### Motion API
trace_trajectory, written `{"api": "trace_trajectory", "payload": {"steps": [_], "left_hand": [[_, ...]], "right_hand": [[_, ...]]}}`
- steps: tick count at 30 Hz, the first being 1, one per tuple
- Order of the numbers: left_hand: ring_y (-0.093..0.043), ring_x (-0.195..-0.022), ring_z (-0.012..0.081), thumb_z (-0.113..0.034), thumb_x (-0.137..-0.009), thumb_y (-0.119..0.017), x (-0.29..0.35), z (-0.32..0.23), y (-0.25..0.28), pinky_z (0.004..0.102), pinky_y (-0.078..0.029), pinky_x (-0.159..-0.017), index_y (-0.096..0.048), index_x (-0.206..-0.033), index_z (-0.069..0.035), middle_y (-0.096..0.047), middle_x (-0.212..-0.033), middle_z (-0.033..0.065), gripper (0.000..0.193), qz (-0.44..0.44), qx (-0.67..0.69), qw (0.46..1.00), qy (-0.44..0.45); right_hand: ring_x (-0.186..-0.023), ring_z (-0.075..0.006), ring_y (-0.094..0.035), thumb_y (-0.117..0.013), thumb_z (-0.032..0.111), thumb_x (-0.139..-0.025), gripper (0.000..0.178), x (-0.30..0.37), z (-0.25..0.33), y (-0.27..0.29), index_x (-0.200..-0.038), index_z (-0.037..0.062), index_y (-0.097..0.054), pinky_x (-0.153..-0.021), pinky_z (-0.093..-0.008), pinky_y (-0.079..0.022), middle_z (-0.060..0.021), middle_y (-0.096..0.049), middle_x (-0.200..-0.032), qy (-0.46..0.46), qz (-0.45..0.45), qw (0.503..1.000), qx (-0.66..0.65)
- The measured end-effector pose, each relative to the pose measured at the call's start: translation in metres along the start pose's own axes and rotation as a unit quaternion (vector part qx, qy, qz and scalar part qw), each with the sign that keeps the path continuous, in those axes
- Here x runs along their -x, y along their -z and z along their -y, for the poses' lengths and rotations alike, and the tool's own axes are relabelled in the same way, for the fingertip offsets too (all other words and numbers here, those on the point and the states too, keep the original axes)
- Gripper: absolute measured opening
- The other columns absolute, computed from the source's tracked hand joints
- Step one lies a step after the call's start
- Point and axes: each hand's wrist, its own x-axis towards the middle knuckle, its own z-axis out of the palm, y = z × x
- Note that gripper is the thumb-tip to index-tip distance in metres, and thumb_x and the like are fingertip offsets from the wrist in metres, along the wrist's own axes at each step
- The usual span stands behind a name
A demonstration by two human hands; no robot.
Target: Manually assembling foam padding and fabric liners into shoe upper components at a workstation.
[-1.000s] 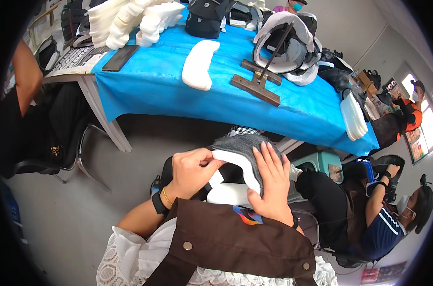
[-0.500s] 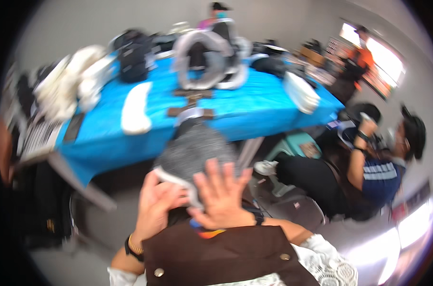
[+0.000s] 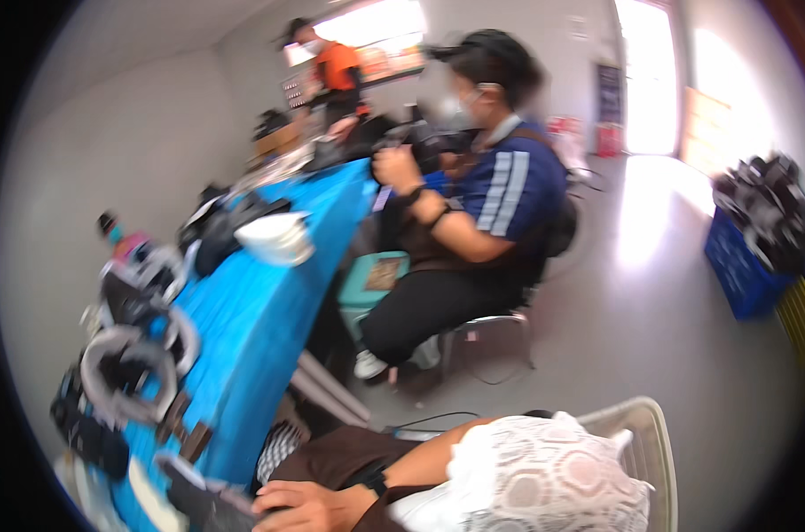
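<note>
At the lower edge my right hand point(image 3: 303, 507) lies over a dark grey fabric piece point(image 3: 205, 507), with its fingers stretched across the near end; the lower edge cuts off part of the hand. A dark band circles that wrist, below a white lace sleeve. Toward the table the fabric piece narrows to a pale band, close to a brown cross-shaped fixture point(image 3: 188, 432) on the table's edge. My left hand is out of the picture. Beside the fabric piece lies a white curved pad point(image 3: 149, 496).
A blue-covered table point(image 3: 243, 346) holds grey-white padded rings point(image 3: 101, 381), black pieces and stacked white pads point(image 3: 278, 239). Right of it a person in a blue shirt point(image 3: 509, 177) sits working, near a green stool point(image 3: 360, 285). A pale plastic chair point(image 3: 655, 443) and blue crate point(image 3: 739, 275) stand at right.
The view has swung to the right, so the table now lies at the left. My left hand has gone out of view; my right hand remains on the grey fabric piece.
</note>
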Motion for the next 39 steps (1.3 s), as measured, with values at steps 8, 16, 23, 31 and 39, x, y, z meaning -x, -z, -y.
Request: {"api": "trace_trajectory", "payload": {"steps": [8, 16, 23, 31, 39], "left_hand": [[-0.057, -0.095, 0.0343, -0.023, -0.095, -0.052, 0.013, -0.007, 0.01, 0.045, -0.045, -0.082, -0.05, -0.121, -0.001, -0.056, -0.111, 0.0206, 0.034, 0.019, -0.272, 0.958, -0.093], [-0.058, -0.081, 0.0364, -0.017, -0.092, -0.055, 0.03, -0.012, 0.049, 0.0465, -0.045, -0.07, -0.056, -0.111, -0.003, -0.058, -0.097, 0.0219, 0.024, 0.064, -0.479, 0.853, -0.196], [-0.059, -0.069, 0.0382, -0.011, -0.089, -0.058, 0.035, -0.003, 0.076, 0.0478, -0.045, -0.058, -0.061, -0.103, -0.005, -0.061, -0.084, 0.023, 0.015, 0.131, -0.565, 0.772, -0.26], [-0.057, -0.063, 0.0425, -0.01, -0.09, -0.056, 0.045, -0.001, 0.055, 0.0477, -0.044, -0.055, -0.063, -0.096, -0.003, -0.06, -0.08, 0.0251, 0.012, 0.07, -0.572, 0.756, -0.309], [-0.054, -0.059, 0.0434, -0.022, -0.094, -0.055, 0.029, 0.047, 0.097, 0.0444, -0.043, -0.054, -0.066, -0.081, 0.002, -0.057, -0.069, 0.0274, 0.029, 0.001, -0.486, 0.847, -0.217]], "right_hand": [[-0.078, -0.0188, -0.057, -0.043, 0.044, -0.098, 0.047, 0.045, -0.062, -0.038, -0.113, 0.0009, -0.055, -0.074, -0.0293, -0.045, -0.0078, -0.063, -0.091, -0.343, 0.093, 0.872, -0.337], [-0.08, -0.0181, -0.058, -0.042, 0.047, -0.097, 0.051, 0.058, -0.046, -0.064, -0.116, 0.0021, -0.056, -0.075, -0.0292, -0.045, -0.0065, -0.064, -0.094, -0.45, 0.124, 0.745, -0.477], [-0.081, -0.0175, -0.058, -0.041, 0.05, -0.097, 0.054, 0.064, -0.041, -0.061, -0.118, 0.0032, -0.056, -0.076, -0.0291, -0.045, -0.0053, -0.064, -0.096, -0.501, 0.093, 0.671, -0.539], [-0.083, -0.0169, -0.059, -0.04, 0.054, -0.097, 0.057, 0.071, -0.038, -0.064, -0.12, 0.0044, -0.056, -0.077, -0.029, -0.045, -0.004, -0.065, -0.099, -0.539, 0.054, 0.597, -0.592], [-0.084, -0.0162, -0.059, -0.038, 0.058, -0.096, 0.061, 0.094, -0.044, -0.09, -0.123, 0.0057, -0.056, -0.079, -0.0289, -0.045, -0.0027, -0.065, -0.102, -0.573, -0.028, 0.491, -0.656]]}}
